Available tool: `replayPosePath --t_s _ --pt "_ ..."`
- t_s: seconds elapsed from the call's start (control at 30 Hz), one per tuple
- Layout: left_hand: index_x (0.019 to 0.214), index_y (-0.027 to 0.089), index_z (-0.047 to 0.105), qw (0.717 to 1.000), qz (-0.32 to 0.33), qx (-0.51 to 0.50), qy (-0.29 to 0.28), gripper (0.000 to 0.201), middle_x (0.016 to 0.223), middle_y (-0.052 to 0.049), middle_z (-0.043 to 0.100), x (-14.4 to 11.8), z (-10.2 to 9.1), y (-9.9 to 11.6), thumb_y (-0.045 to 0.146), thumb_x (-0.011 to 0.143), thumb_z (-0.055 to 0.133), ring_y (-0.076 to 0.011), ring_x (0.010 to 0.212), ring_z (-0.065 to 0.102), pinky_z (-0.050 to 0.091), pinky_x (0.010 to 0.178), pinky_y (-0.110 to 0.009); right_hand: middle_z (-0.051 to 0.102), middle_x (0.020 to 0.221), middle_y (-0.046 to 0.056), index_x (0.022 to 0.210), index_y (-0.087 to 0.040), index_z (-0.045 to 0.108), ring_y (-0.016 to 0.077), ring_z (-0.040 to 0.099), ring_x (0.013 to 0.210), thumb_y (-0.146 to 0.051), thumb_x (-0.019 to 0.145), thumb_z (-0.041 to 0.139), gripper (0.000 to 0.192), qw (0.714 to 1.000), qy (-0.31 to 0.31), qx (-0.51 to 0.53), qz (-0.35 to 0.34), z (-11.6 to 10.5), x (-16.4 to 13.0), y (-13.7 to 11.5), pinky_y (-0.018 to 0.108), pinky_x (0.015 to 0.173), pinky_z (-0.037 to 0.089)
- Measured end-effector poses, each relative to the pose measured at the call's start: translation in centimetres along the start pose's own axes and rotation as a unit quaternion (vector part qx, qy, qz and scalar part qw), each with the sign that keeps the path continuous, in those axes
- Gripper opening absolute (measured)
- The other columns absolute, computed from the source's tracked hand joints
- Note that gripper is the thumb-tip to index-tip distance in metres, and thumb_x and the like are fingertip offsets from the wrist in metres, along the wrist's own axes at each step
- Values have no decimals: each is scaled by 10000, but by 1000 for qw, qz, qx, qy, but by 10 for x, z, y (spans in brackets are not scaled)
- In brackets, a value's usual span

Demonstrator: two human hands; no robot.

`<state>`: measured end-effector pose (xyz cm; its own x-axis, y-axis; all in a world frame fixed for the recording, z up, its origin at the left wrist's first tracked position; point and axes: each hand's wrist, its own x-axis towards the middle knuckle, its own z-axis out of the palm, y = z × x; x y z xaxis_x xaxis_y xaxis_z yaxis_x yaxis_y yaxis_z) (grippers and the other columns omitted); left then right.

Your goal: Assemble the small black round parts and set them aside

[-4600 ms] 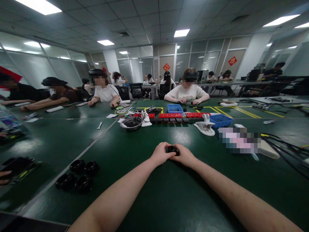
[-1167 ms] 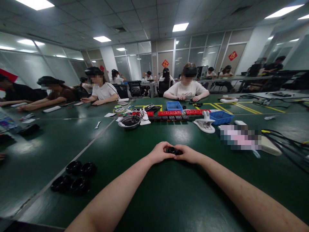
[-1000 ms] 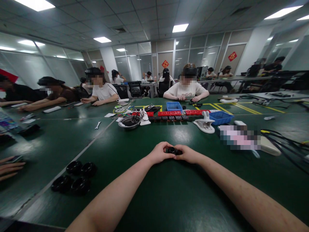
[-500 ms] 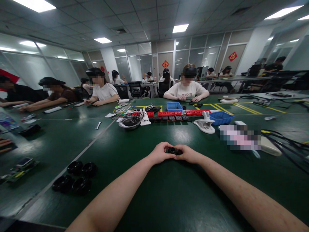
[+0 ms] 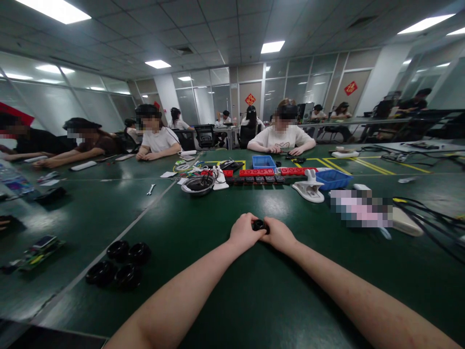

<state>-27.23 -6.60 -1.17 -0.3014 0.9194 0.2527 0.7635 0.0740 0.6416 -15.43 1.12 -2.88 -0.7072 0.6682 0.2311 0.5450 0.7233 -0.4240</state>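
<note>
left hand (image 5: 244,233) and right hand (image 5: 279,234) meet on green table (image 5: 225,300), both grasping small black part (image 5: 259,225) pinched between fingertips, equally near. four black rings (image 5: 118,264) lie well apart, toward left.

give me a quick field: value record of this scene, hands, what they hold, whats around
left hand: closed on black part, resting on table
right hand: closed on the same black part from the other side
black part: small, round, held between both hands
table: dark green
black rings: four, clustered left of the arms
metal bowl: beyond the hands, dark items inside
red blocks: row across the table, beside blue bins
white clamp: right of the bowl
people: seated across the table and to the left
</note>
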Motion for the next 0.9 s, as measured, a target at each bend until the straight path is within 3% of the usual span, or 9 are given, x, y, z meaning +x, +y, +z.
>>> replayPosePath --t_s 0.17,0.33,0.67,0.9 --pt "823 161 535 992 66 -70 -77 339 801 -19 498 5 -9 -10 354 560 627 -120 681 473 373 578 -221 534 868 41 947 -167 512 164 483 773 -351 573 621 430 987 -76 104 -94 -10 2 8 247 647 350" --pt "838 157 544 985 88 -97 -108 405 766 -6 474 9 -9 -14 397 527 642 -93 612 425 343 521 -199 558 864 40 956 -136 534 160 497 770 -299 635 577 363 956 -166 222 -94 -18 6 16 260 669 377" --pt "893 178 551 983 123 -74 -113 405 812 -19 508 8 -13 -14 395 560 628 -124 695 453 373 594 -226 550 811 28 906 -131 553 154 489 736 -274 625 584 317 954 -169 231 -89 -16 8 19 254 645 376" --pt "882 171 559 988 108 -58 -98 344 773 -14 497 7 -12 -13 362 599 603 -105 645 442 367 577 -219 528 765 14 884 -130 552 130 472 686 -257 621 584 293 949 -173 247 -87 -15 7 19 231 606 369"
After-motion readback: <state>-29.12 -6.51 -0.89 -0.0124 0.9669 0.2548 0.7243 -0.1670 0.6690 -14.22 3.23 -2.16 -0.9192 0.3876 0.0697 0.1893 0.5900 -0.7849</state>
